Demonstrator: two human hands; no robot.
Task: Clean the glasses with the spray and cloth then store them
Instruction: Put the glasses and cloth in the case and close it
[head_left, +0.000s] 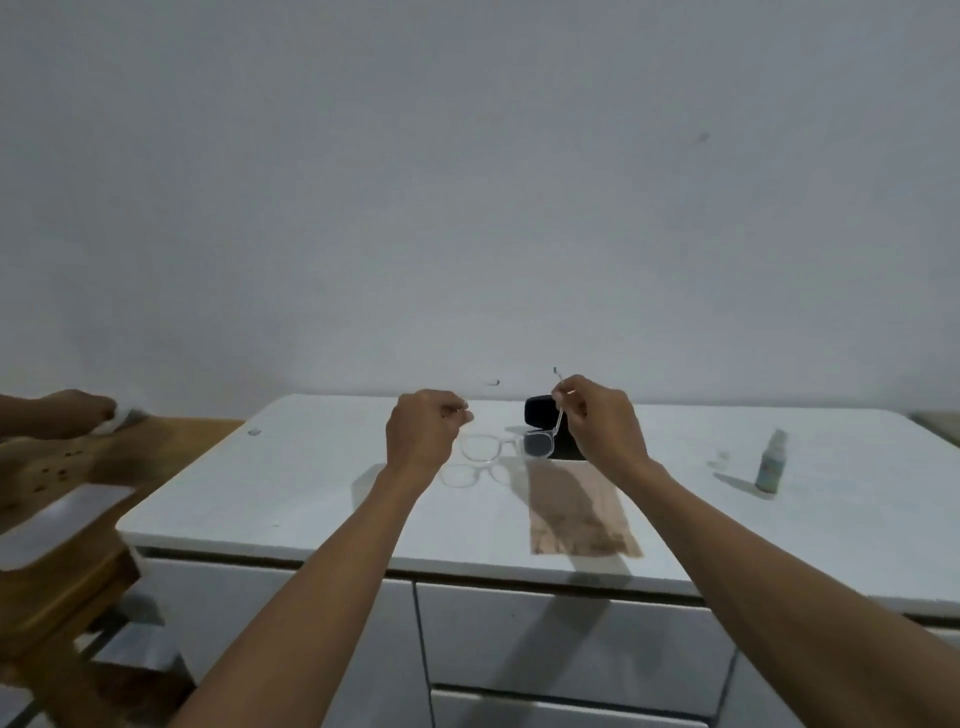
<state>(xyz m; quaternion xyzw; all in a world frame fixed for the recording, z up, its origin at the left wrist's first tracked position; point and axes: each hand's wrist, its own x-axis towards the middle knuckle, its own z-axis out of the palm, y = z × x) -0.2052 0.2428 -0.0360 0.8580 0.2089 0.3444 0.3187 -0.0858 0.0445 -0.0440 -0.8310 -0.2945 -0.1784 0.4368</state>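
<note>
Head view: clear-framed glasses (501, 447) are held up above a white cabinet top (311, 483), with their faint reflection seen on the surface below. One temple tip is pinched by the left hand (423, 434), the other by the right hand (597, 421), the fingers of both curled. An open black case (545, 415) lies behind the glasses, near the wall. A brown cloth (582, 514) is spread flat in front of the case. A small spray bottle (772, 462) stands upright well to the right. At far left, another person's hand (78, 413) rests on a wooden table (62, 467) with something white.
</note>
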